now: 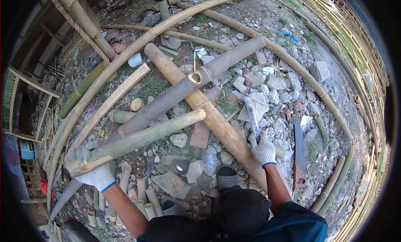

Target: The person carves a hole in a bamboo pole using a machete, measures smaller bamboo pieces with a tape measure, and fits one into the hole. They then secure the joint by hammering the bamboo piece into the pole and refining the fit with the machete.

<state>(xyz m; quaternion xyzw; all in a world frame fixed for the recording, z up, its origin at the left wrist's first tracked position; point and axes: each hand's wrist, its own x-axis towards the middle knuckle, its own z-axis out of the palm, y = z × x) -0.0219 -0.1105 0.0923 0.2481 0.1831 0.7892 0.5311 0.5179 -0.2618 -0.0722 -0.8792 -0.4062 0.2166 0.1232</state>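
Observation:
My left hand [100, 176], in a white glove with a blue cuff, is closed around the near-left end of a green bamboo pole [154, 135]. Pale, split wood shows at that end. The pole slants up to the right, its far end over a brown bamboo pole [221, 127]. In the same kind of glove, my right hand [264, 149] grips a machete [252, 117], its long blade pointing up and away. Under the green pole's upper side lies a dark grey bamboo pole [163, 101] with a hole cut in it, crossing the brown one.
A handsaw [299, 154] lies on the rubble right of my right hand. Short bamboo pieces [152, 198] stand near my feet. A long curved bamboo pole [138, 44] arcs across the left and back. Broken stones [277, 83] cover the ground, and bamboo strips [367, 129] line the right edge.

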